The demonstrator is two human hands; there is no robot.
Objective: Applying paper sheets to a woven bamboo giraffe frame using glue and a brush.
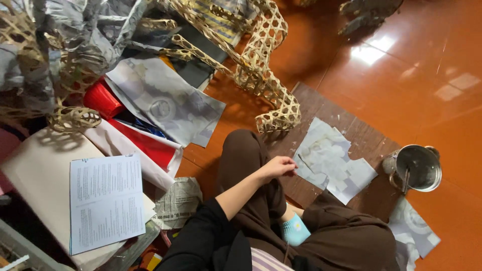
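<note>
Loosely curled left hand (pixel 279 166) pinches the edge of grey paper scraps (pixel 332 161) lying just beyond it.

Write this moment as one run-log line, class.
left hand: fingers pinched on edge of paper scraps | right hand: not in view | scraps on brown board | metal pot beside board

The left hand (pixel 279 165) hovered at the edge of the torn paper pieces (pixel 329 160). Beyond its fingers, the woven bamboo frame (pixel 266 80) blocked the way. A metal pot (pixel 416 168) stood farther right. Past both lay open glossy floor (pixel 401 75); leftward, stacked paper sheets (pixel 105 200) crowded the ground.
</note>
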